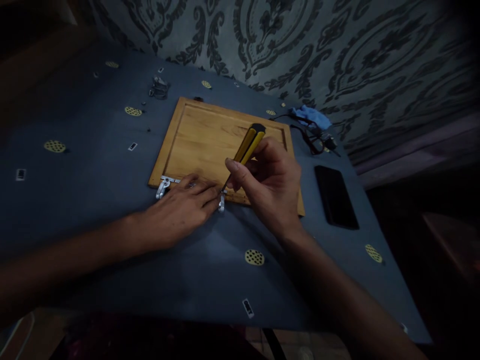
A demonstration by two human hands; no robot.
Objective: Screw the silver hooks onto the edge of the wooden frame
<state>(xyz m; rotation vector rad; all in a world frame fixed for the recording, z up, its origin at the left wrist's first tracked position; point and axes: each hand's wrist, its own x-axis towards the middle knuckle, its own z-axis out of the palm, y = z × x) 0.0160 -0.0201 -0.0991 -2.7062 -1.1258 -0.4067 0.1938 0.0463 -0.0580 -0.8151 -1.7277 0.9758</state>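
Note:
A wooden panel (210, 135) with a raised frame lies flat on the cloth-covered table. Along its near edge sit two metal hinges, the left hinge (163, 187) at the corner and the right hinge (221, 203) nearer the middle. My left hand (182, 212) lies over the near edge between them, fingers stretched out on the wood. In my right hand (275, 185) is a screwdriver (249, 144) with a yellow and black handle, held tilted. Its tip reaches down to the right hinge beside my left fingertips; whether a screw is under it I cannot tell.
A black phone (336, 197) lies on the table to the right. Behind it are eyeglasses (311, 140) and a crumpled blue cloth (312, 116). More metal pieces (159, 87) rest at the back left, with small dark bits nearby. A patterned wall (270, 45) rises behind the table.

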